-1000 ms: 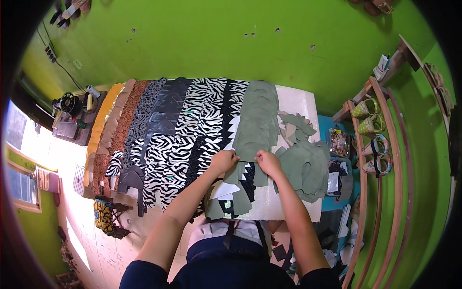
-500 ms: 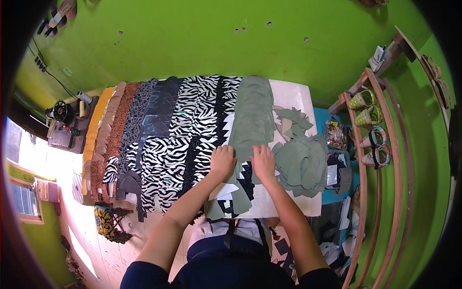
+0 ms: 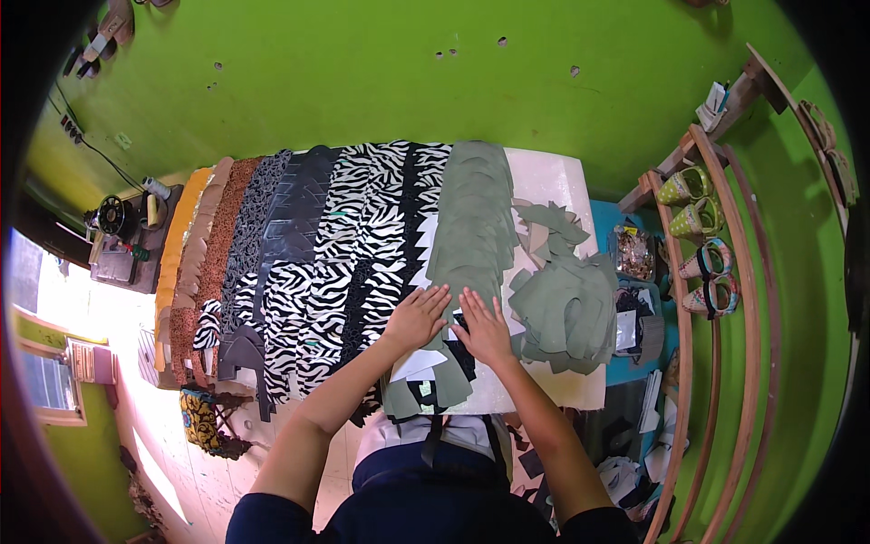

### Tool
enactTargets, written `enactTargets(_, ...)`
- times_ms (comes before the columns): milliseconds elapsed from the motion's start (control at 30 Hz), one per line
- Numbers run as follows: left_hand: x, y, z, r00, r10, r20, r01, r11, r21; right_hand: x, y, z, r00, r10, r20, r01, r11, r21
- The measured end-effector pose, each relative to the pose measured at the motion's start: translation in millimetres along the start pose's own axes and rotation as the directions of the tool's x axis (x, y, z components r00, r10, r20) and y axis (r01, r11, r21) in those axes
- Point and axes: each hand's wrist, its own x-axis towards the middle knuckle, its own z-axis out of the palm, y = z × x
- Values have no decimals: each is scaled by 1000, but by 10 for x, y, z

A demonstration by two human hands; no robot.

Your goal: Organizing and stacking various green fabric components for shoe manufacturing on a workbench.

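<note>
Nothing is gripped by the left hand (image 3: pixel 418 319) or the right hand (image 3: pixel 486 334); both are held flat and outstretched at the near end of the row of overlapping green pieces (image 3: pixel 471 218). This row is laid from far to near on the white table (image 3: pixel 548 172). To its left, zebra-patterned pieces (image 3: pixel 385 172) are arranged; to its right, a loose pile of green pieces (image 3: pixel 589 317) is seen

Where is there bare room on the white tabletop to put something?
The tabletop shows bare at the far-right corner, between the green row and loose green pieces, and at the near-right corner, below those pieces. Left of the row, zebra-print pieces crowd it; the left hand and right hand lie at the row's near end.
</note>
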Motion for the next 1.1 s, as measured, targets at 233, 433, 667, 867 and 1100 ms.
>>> enactTargets(233,27,29,-43,997,-12,-73,13,1000,9,-1,6,-12,1000,27,9,-27,999,36)
enactTargets(433,389,239,-248,975,-42,-220,31,998,-53,116,180,-254,999,-31,34,21,968,252)
enactTargets(667,1023,907,-327,971,-159,-178,75,910,-407,-16,840,-815,962,85,-258,-45,987,155)
enactTargets(867,1599,1350,-172,970,-92,-224,-35,862,-505,-273,1367,-1111,962,161,-222,-152,987,55)
enactTargets(1100,1693,1383,-107,985,-174,-11,128,760,-638,-357,1565,-1307,993,105,57,-108,993,51)
